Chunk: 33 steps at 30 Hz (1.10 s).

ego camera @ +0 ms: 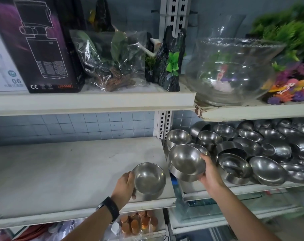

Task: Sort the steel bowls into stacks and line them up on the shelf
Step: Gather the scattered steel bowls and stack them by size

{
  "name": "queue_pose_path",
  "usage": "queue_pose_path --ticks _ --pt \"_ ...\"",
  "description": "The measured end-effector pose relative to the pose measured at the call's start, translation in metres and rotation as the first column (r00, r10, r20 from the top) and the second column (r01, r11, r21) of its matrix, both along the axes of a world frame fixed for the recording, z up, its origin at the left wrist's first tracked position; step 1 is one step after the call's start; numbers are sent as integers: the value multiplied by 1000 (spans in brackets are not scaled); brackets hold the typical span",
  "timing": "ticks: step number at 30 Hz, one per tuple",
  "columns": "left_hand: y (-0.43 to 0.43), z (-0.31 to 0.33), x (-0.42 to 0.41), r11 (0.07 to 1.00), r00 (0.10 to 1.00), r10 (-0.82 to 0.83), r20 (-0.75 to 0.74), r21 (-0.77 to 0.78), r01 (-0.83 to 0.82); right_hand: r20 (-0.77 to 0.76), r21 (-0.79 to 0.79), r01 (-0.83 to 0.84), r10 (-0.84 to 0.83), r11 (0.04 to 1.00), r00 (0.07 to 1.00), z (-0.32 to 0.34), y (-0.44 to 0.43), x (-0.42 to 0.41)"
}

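Sorting looks barely begun: left hand [124, 186] grips a small bowl [149, 178] at the shelf [60, 171] front, right hand [210, 173] clasps a bigger bowl [186, 160] beside the jumbled pile [260, 148], which I'd say wants setting down alongside.

Premises: a shop, apparently for aquarium supplies. White shelves [95, 101] on slotted uprights [162, 126] carry stock: a boxed filter [39, 46] bearing a CE mark [34, 86], bagged ornaments [109, 58], a glass fishbowl [231, 70], plastic plants [287, 30] and many loose steel bowls [269, 146] in bulk.
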State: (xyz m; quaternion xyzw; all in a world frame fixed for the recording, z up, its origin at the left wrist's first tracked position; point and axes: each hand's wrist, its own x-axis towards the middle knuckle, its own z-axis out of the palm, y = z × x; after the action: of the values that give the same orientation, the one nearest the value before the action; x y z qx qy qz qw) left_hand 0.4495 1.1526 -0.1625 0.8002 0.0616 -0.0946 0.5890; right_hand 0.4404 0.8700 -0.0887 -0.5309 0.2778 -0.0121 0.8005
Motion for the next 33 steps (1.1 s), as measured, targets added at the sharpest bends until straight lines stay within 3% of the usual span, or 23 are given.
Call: queue_pose_path --ticks 9,14,33 --pt "-2 -4 -5 1000 997 5 75 29 -7 -10 -27 -49 48 998 999 -5 9 4" --pt "-5 4 -15 999 996 23 87 -33 -20 -14 -27 -83 83 996 996 -10 16 4" --pt "0 -7 -14 997 996 25 85 -75 -19 -24 -253 -286 289 924 957 -9 51 6"
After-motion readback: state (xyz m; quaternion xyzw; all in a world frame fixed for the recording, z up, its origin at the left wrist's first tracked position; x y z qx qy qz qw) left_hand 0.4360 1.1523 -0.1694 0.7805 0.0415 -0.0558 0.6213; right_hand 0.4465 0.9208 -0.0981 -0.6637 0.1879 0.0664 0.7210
